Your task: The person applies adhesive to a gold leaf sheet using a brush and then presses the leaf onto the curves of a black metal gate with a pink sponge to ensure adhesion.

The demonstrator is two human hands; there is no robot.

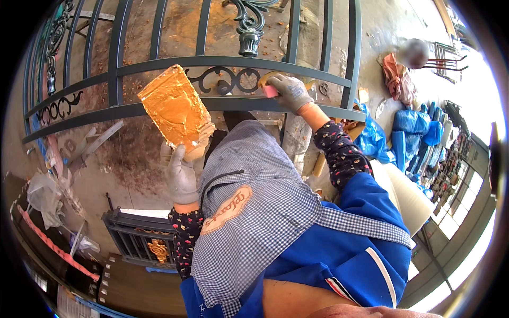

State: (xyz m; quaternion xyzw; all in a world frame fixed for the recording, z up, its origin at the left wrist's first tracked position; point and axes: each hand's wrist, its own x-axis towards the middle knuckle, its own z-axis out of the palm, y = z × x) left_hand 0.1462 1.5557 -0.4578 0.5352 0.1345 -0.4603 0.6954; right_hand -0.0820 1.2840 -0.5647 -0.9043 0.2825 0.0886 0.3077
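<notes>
My left hand, in a grey glove, grips the lower edge of a flat board thickly smeared with gold paint. The board is tilted in front of the dark grey metal railing. My gloved right hand is closed on a small pink sponge-like block at the railing's two lower bars. Between those bars runs a black scroll ornament, just left of the block. A gold-coloured curve shows beside my right fingers, partly hidden by them.
A dark panel with a gold ornament lies at lower left. Blue wrapped bundles stand at the right, beside a pale roll. Reddish cloth lies farther off. Clear plastic sits at far left.
</notes>
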